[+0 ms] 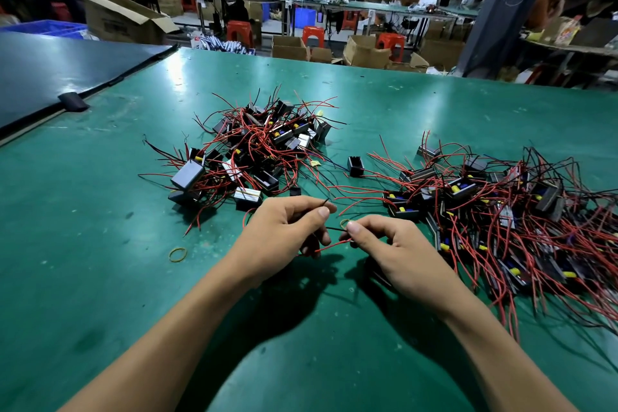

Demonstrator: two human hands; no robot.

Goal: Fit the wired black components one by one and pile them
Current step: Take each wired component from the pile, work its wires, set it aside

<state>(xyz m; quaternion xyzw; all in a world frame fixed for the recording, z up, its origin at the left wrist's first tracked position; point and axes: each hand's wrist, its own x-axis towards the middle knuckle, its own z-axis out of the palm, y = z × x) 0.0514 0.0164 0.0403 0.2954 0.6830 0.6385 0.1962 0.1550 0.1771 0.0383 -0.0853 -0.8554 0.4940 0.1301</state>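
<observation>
Left hand (284, 231) and right hand (398, 251) pinch wires (331, 246) stretched between their grips.

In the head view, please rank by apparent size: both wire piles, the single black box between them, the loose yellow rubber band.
1. right pile
2. left pile; it lies farther away, so the true order is unsure
3. single black box and yellow rubber band look about alike; not ranked
</observation>
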